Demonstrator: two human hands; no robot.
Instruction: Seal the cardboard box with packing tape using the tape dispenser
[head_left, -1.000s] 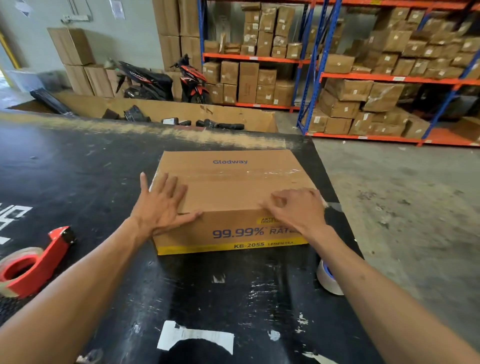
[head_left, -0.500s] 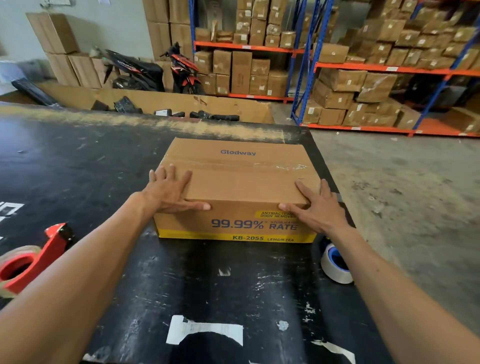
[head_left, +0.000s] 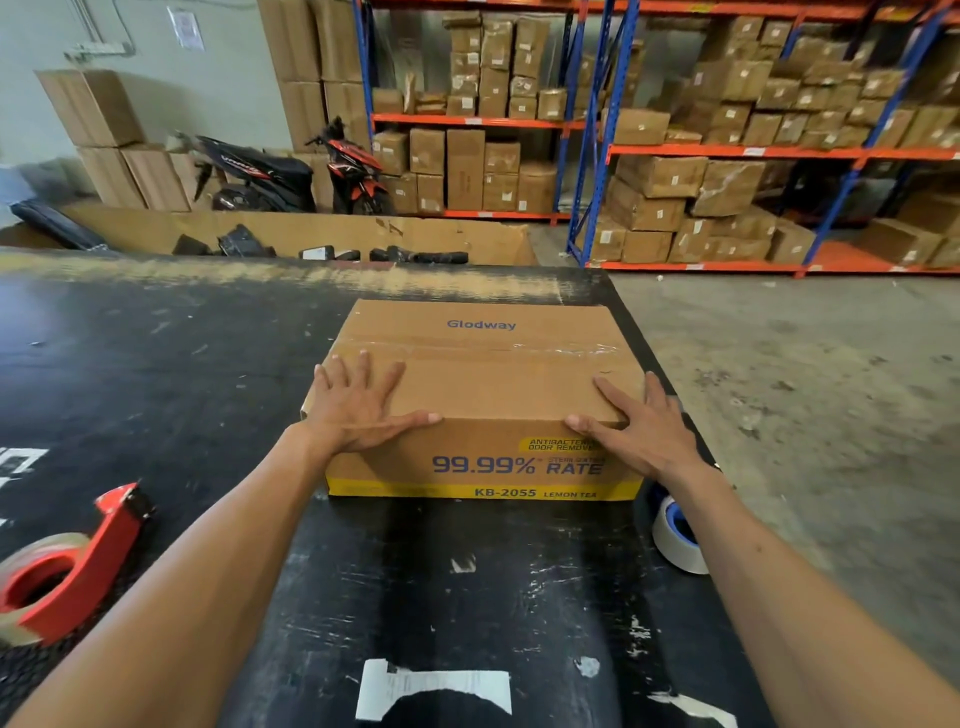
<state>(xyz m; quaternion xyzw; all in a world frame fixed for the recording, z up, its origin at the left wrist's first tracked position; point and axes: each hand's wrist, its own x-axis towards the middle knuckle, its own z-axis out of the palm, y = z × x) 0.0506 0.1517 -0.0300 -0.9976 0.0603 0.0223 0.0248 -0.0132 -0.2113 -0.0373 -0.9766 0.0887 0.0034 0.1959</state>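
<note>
A brown cardboard box (head_left: 488, 379) marked "Glodway" sits on the black table (head_left: 156, 364) near its right edge. A strip of clear tape runs across the box's top along the seam. My left hand (head_left: 358, 405) lies flat on the box's near left corner, fingers spread, thumb along the front edge. My right hand (head_left: 631, 426) grips the near right corner, fingers on top and down the side. The red tape dispenser (head_left: 67, 566), with a roll in it, lies on the table at the far left, apart from both hands.
A loose tape roll with a blue core (head_left: 675, 535) stands at the table's right edge, just below my right wrist. A torn paper label (head_left: 431, 688) sticks to the table in front. Beyond the table are a long cardboard bin, two motorbikes and shelves of boxes.
The right hand slid from the top of the box to its near right corner. The left hand shifted slightly to the near left corner. The box seems to sit a little farther from me.
</note>
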